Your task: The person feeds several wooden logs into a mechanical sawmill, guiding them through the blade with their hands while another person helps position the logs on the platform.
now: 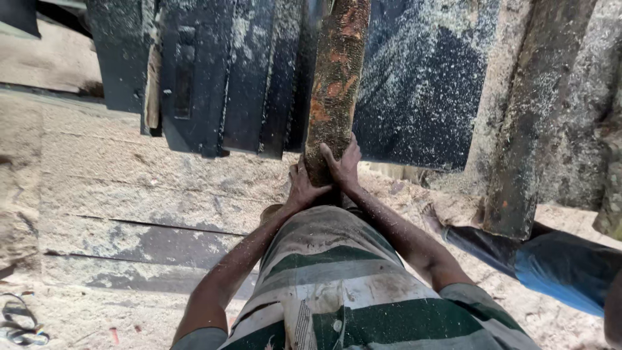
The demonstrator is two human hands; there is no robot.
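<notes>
Rough reddish-brown bark-covered log (334, 84): you are feeding it end-on into the dark, sawdust-coated saw machine (220, 78).
Your left hand (303, 188) and right hand (343, 165) are both wrapping tightly around its near end at your waist; next, I judge, you are needing steady, straight pushing.

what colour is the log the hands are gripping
Brown bark with orange-red patches on the log, dusted with pale sawdust; the head view shows it.

Dark machine body (220, 78) blocks left of the log (334, 84); the right side looks open, perhaps.
</notes>
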